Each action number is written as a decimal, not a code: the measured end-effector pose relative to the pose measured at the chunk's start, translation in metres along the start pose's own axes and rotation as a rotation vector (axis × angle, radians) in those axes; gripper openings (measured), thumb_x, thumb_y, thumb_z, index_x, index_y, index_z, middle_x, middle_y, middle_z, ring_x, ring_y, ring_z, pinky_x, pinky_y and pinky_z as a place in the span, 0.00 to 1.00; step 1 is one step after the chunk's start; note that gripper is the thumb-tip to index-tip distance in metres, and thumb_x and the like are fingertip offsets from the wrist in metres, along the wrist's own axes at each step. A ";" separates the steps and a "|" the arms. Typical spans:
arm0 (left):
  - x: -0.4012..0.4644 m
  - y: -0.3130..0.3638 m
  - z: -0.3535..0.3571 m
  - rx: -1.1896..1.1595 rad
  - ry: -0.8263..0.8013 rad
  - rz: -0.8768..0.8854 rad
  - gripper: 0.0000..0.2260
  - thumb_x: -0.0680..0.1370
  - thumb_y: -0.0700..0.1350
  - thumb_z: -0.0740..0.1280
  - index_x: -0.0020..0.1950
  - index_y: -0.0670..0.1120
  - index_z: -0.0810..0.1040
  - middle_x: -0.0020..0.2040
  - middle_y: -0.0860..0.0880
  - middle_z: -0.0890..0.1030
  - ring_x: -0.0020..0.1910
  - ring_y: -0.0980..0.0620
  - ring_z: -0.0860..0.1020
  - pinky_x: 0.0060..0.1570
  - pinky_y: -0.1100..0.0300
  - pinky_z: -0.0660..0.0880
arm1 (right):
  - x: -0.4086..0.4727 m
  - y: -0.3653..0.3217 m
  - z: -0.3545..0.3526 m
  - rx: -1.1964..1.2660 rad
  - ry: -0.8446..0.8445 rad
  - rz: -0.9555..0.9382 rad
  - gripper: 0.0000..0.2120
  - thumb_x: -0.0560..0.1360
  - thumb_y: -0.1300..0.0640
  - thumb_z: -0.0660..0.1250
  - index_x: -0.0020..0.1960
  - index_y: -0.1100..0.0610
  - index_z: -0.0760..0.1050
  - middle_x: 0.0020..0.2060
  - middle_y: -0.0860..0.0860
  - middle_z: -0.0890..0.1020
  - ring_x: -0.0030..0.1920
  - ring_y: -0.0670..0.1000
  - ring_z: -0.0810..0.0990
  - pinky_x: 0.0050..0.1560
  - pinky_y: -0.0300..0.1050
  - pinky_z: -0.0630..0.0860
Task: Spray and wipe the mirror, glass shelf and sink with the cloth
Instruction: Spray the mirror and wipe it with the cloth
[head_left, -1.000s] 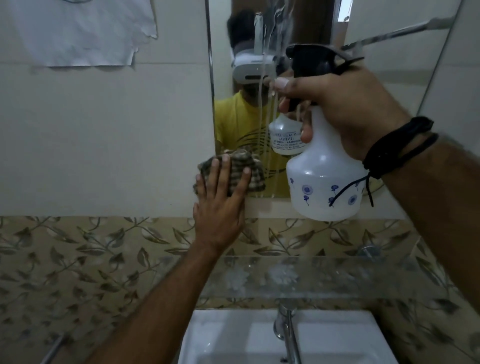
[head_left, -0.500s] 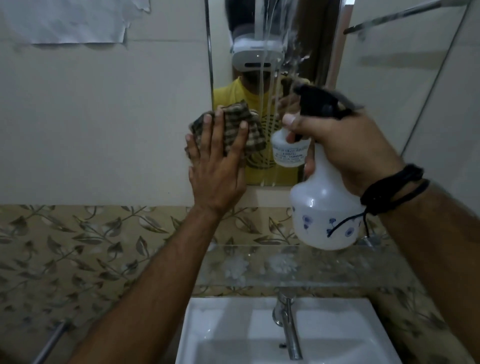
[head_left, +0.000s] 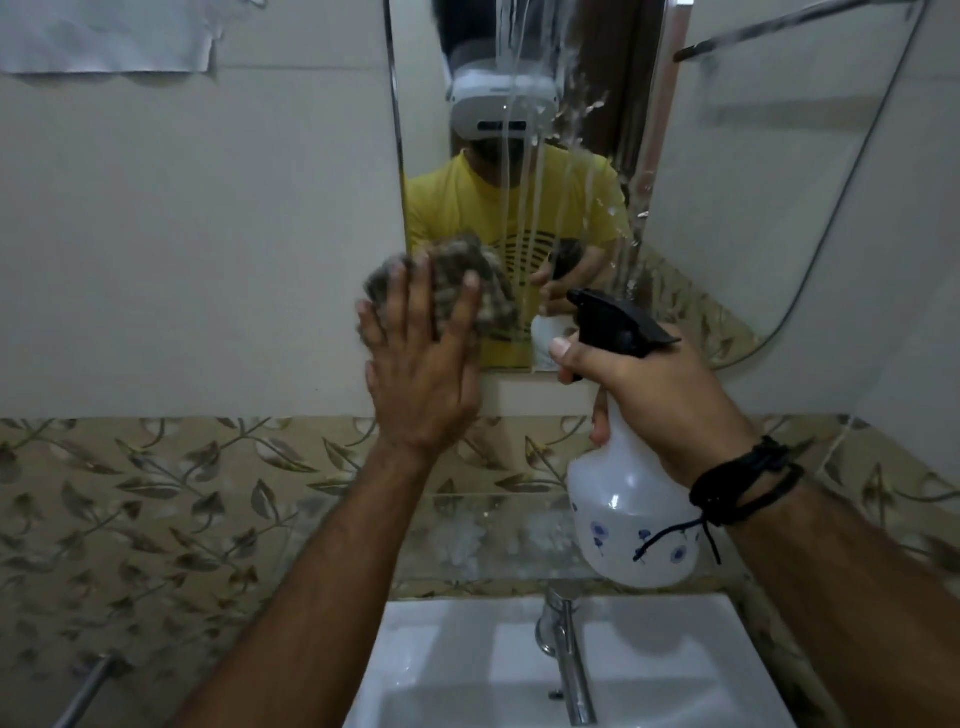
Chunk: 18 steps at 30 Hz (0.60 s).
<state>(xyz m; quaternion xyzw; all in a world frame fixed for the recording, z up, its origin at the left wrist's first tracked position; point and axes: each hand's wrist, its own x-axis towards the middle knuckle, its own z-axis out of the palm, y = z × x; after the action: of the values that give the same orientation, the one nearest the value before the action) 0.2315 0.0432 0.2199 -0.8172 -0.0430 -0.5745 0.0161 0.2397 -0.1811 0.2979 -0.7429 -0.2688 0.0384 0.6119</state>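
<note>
White porcelain fills the bottom of my view: the sink (head_left: 467, 670) lies right below me, with a chrome tap (head_left: 566, 660) rising from its back edge. Just above it, a clear glass shelf (head_left: 483, 535) with frosted flower marks juts out from a band of leaf-patterned tile (head_left: 156, 499).

My right hand (head_left: 654, 395) holds the spray bottle (head_left: 631, 514) up over the right end of that shelf. My fingers are curled round its neck under the black trigger head (head_left: 618, 325), with the thumb lying along the near side. The white body with its small blue flowers hangs below my fist, tilted a little. Black cord (head_left: 743, 483) is wound round my wrist, one loose end trailing across the bottle.

My left hand (head_left: 421, 374) is raised further off, palm forward, fingers straight and spread, pressing the checked cloth (head_left: 467, 280) flat against the lower left corner of the mirror (head_left: 545, 208). The cloth is bunched and shows above and to the right of my fingertips; its left part overlaps the mirror's edge onto the plain wall (head_left: 208, 234).

Wet streaks run down the glass in thin lines from the top, with scattered drops to the right. In the reflection I see a yellow shirt and a white headset. A sheet of white paper (head_left: 104, 36) is stuck to the wall at upper left.
</note>
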 end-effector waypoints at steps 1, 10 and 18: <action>0.015 -0.002 -0.004 -0.007 0.037 -0.039 0.28 0.82 0.48 0.60 0.82 0.50 0.59 0.81 0.35 0.57 0.81 0.35 0.53 0.77 0.33 0.44 | 0.000 0.002 0.001 0.005 -0.005 0.015 0.12 0.78 0.54 0.74 0.56 0.61 0.83 0.44 0.58 0.87 0.22 0.53 0.76 0.35 0.46 0.78; -0.026 0.015 0.007 -0.011 -0.069 -0.070 0.27 0.83 0.48 0.58 0.82 0.50 0.57 0.82 0.35 0.56 0.81 0.36 0.52 0.76 0.30 0.46 | 0.001 0.015 0.001 -0.001 -0.004 0.058 0.07 0.78 0.51 0.74 0.51 0.54 0.83 0.40 0.54 0.86 0.23 0.53 0.76 0.39 0.51 0.78; 0.066 0.003 -0.019 0.034 0.022 0.100 0.28 0.81 0.46 0.64 0.81 0.49 0.64 0.81 0.36 0.60 0.80 0.35 0.56 0.77 0.31 0.48 | 0.006 0.003 -0.010 0.031 0.031 0.009 0.07 0.78 0.53 0.74 0.55 0.54 0.84 0.44 0.52 0.86 0.22 0.51 0.75 0.35 0.45 0.77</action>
<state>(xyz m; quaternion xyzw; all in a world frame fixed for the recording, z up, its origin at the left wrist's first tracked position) 0.2362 0.0419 0.2879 -0.8116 -0.0116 -0.5811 0.0590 0.2492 -0.1875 0.2993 -0.7349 -0.2553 0.0337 0.6274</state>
